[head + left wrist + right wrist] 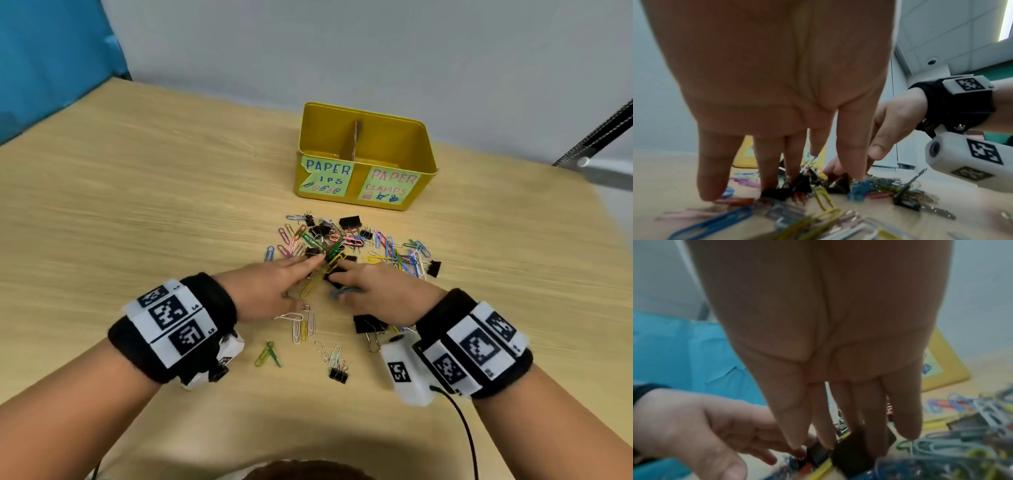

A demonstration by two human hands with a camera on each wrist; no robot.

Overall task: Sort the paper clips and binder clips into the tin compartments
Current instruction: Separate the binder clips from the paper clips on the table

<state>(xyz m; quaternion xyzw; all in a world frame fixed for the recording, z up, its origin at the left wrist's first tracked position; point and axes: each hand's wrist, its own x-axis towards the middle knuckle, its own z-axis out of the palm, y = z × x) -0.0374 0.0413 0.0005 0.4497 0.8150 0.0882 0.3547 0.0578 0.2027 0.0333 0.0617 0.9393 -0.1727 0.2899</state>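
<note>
A yellow tin (416, 144) stands at the back of the table, split by a divider (354, 140). Its left label reads PAPER CLIPS (327, 176), its right label PAPER CLAMPS (388, 185). In front of it lies a mixed pile of coloured paper clips (394, 251) and black binder clips (350, 221). Both hands lie palm down on the near side of the pile. My left hand (291, 274) (768, 170) presses straight fingers onto the clips. My right hand (359, 279) (838, 418) touches black binder clips (853, 449) with straight fingers. Neither hand holds anything.
Loose clips lie nearer me: silver paper clips (301, 323), green paper clips (269, 354), a small black binder clip (339, 373), and a larger black binder clip (366, 323) by my right wrist. A blue panel (51, 58) stands at the back left, a black rail (596, 133) at the right.
</note>
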